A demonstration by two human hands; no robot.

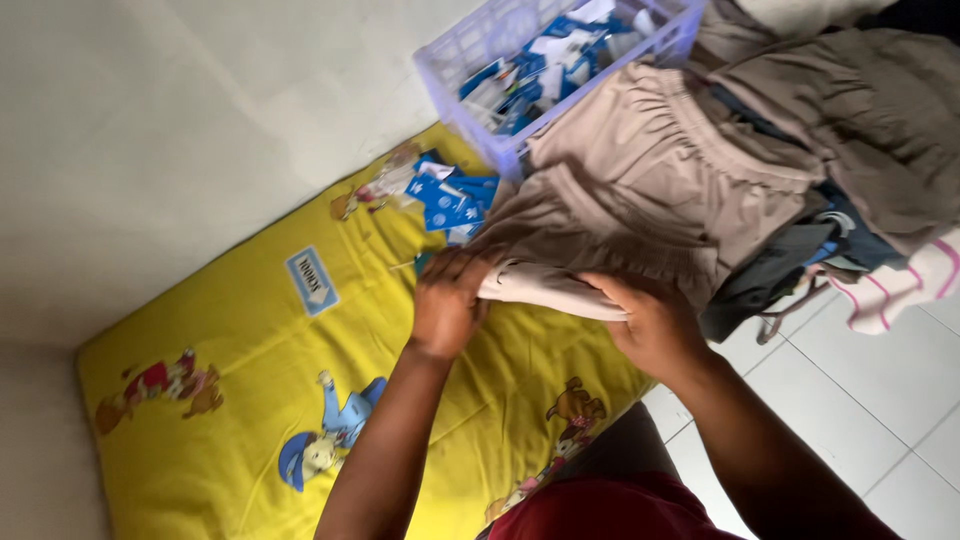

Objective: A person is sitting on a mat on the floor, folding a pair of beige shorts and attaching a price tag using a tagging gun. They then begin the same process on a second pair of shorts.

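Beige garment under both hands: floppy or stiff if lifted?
Probably floppy: the beige garment lies in soft folds and gathers at its waistband. Likely light and not slippery; the left hand and right hand press its folded edge flat on the yellow mat, so it may unfold.

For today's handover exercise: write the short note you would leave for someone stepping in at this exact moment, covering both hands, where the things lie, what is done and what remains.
Left hand: gripping the left end of a folded beige garment on the yellow cartoon-print mat.
Right hand: pressing down on the garment's right end.
Nearby: a heap of beige clothes behind the hands, darker clothes under it, a lilac crate of blue-and-white tags, more blue tags loose on the mat.
Done: this piece looks partly folded.
Left: the heap appears unfolded.
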